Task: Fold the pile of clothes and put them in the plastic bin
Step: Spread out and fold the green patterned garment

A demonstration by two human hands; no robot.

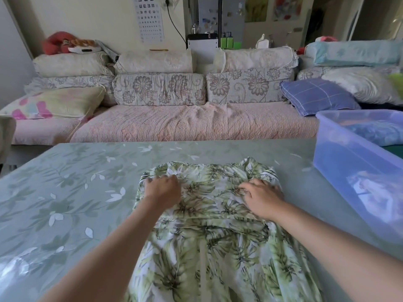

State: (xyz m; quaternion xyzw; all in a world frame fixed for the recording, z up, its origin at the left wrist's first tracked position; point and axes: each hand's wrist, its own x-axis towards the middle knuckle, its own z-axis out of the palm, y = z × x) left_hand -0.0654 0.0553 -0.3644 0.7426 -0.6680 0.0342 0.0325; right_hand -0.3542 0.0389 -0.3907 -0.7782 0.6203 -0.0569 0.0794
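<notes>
A white garment with a green leaf print (218, 225) lies spread on the table, running from the near edge to the middle. My left hand (162, 188) is at its far left corner, fingers curled into the cloth. My right hand (261, 197) rests on the far right part, fingers bent and bunching the fabric. A translucent blue plastic bin (340, 162) stands at the table's right side, with folded blue fabric (377, 131) showing inside.
The table (65, 192) carries a glossy green cover with leaf patterns. Beyond its far edge stands a sofa (174, 123) with a pink quilt and several cushions, among them a blue checked pillow (318, 94).
</notes>
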